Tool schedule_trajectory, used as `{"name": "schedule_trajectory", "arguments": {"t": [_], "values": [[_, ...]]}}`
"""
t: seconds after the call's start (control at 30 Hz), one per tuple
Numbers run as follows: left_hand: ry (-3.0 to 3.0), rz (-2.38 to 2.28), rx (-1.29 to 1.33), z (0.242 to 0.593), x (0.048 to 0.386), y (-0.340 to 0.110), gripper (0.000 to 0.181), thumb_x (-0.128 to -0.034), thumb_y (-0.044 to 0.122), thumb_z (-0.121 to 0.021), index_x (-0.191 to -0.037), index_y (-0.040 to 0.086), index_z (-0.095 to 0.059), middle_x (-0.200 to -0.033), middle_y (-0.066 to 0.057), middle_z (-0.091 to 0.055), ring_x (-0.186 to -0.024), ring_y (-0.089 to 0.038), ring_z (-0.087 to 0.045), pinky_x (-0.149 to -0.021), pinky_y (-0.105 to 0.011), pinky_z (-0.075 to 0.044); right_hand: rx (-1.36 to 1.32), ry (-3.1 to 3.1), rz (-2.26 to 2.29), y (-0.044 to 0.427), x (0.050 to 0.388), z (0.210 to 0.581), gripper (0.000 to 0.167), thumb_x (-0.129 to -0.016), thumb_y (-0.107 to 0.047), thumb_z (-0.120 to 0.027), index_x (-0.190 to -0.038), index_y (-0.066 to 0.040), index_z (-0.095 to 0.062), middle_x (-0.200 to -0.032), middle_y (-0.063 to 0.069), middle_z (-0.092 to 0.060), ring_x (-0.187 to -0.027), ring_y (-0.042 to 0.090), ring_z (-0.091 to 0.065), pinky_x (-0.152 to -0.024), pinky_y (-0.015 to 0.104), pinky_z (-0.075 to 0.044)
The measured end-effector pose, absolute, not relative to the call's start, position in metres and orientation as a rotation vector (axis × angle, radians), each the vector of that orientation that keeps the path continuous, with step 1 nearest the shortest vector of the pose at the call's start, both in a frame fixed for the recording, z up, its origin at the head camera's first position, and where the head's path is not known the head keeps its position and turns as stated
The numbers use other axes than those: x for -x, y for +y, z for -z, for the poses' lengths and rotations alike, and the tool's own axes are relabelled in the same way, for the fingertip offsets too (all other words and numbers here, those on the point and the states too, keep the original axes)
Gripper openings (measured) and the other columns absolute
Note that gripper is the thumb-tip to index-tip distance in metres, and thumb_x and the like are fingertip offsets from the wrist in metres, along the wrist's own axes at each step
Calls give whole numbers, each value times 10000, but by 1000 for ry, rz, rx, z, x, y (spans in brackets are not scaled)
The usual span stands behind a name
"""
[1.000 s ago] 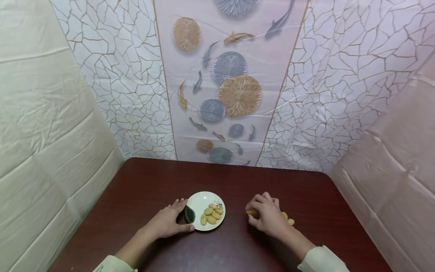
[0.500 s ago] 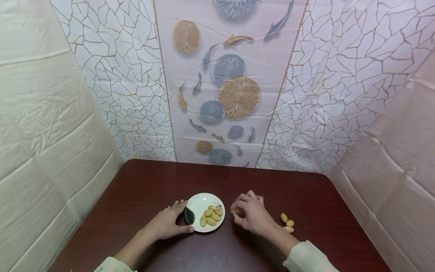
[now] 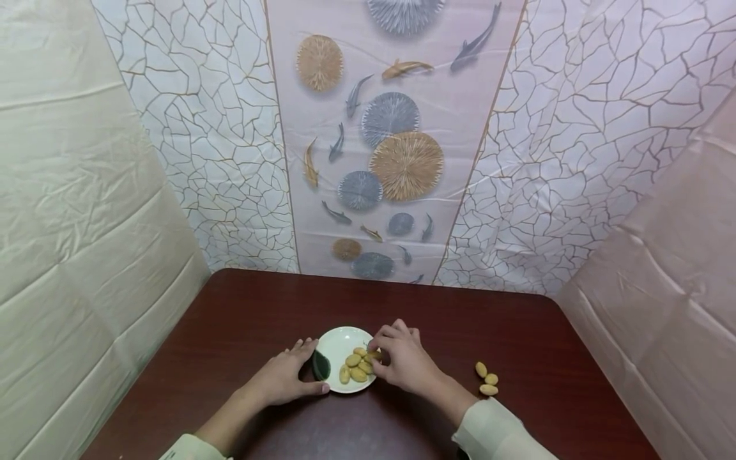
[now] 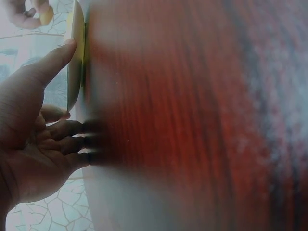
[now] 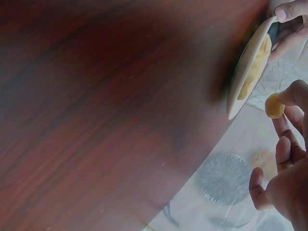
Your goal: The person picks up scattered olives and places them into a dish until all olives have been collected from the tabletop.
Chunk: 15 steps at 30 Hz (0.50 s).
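Observation:
A small white plate [image 3: 336, 342] with a dark green patch [image 3: 321, 365] at its left sits mid-table in the head view. Several small yellow oval fruits [image 3: 353, 361] lie on its right half. My left hand [image 3: 283, 375] rests at the plate's left edge, thumb touching the near rim and fingers stretched out towards the far side. Above the plate's right rim, my right hand [image 3: 402, 360] pinches another yellow oval fruit [image 5: 275, 106] between thumb and fingers. The right wrist view shows that fruit apart from the plate.
Three more yellow oval fruits [image 3: 486, 378] lie on the dark red-brown table [image 3: 264, 306], to the right of my right forearm. Patterned cloth [image 3: 368, 191] hangs behind the table's far edge, with pale padded cloth [image 3: 661, 319] at either side.
My right hand has moved left across the table to the plate, carrying the pinched yellow fruit. The loose fruits behind it have come into view. My left hand stays at the plate.

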<state>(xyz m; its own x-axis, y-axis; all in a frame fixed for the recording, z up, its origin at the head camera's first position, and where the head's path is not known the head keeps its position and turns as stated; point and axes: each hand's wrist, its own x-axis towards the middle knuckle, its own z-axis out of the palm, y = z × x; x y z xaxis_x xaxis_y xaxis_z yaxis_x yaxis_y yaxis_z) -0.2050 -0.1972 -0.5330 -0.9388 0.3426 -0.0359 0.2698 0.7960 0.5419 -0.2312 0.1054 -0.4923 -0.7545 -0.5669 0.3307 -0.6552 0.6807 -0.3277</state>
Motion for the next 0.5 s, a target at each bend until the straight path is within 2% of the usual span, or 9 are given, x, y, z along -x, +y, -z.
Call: {"name": "schedule_trajectory", "arguments": {"t": [0.2, 0.5], "values": [[2852, -842, -494, 531, 205, -197, 1097, -886, 636, -856, -1680, 5, -435, -1724, -259, -451, -1634, -495, -384, -1279, -723, -365, -1034, -2683, -635, 86, 236, 491, 140, -917, -147, -870, -1043, -186, -823, -1075, -22, -742, -985, 130, -475, -878, 427, -367], [2852, -853, -493, 530, 204, -197, 1105, -884, 637, -860, -1679, 0, -433, -1726, -260, -447, -1634, -497, -383, -1268, -742, -362, -1104, -2696, -620, 62, 240, 496, 133, -930, -164, -867, -1052, -185, -818, -1093, -23, -769, -989, 129, -490, -849, 386, -361]]}}
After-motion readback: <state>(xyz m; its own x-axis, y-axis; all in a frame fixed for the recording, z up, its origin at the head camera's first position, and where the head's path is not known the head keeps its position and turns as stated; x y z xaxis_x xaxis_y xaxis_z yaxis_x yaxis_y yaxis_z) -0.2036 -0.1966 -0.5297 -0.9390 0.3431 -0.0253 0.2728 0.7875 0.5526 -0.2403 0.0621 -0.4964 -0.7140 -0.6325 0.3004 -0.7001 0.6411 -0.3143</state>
